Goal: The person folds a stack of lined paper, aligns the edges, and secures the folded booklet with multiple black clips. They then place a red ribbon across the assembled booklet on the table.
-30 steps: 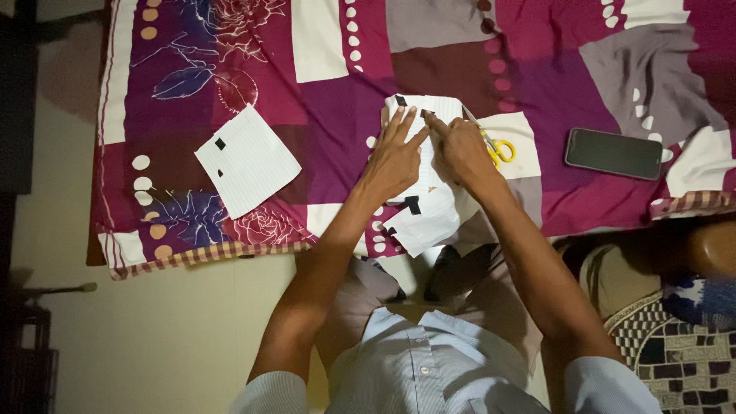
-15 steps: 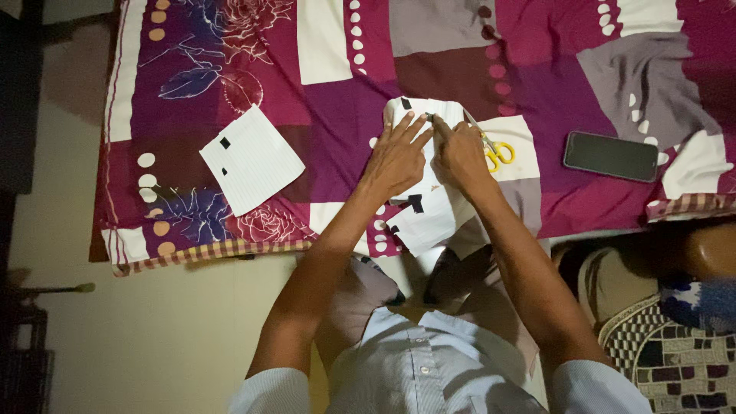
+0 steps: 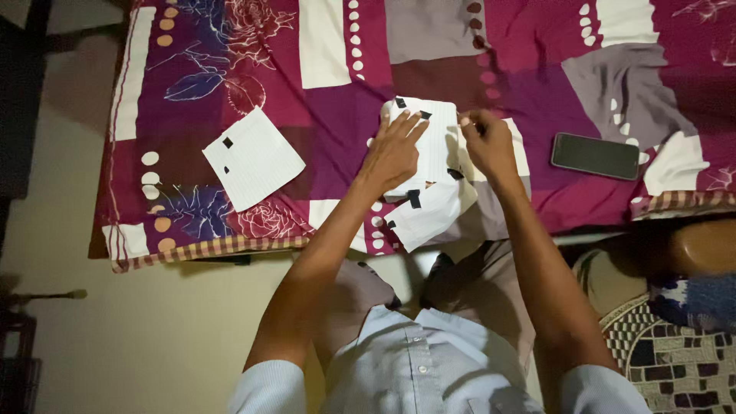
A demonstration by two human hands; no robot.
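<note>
My left hand [image 3: 393, 153] lies flat, fingers spread, on a white lined paper sheet [image 3: 437, 142] that carries small black tape pieces. A second white sheet [image 3: 426, 218] with a black piece sticks out below it, over the bed's edge. My right hand [image 3: 488, 142] is just right of the sheet, fingers curled where the yellow-handled scissors lay. The scissors are hidden under it, and I cannot tell whether the hand grips them.
A magenta patterned bedspread [image 3: 345, 92] covers the bed. Another lined sheet [image 3: 253, 159] with two black marks lies to the left. A dark phone [image 3: 596, 156] rests to the right. A patterned mat [image 3: 675, 360] is on the cream floor at lower right.
My right hand left the top of the sheet and moved right, covering the scissors. A black piece now sits on the sheet's top edge. The left hand stayed put.
</note>
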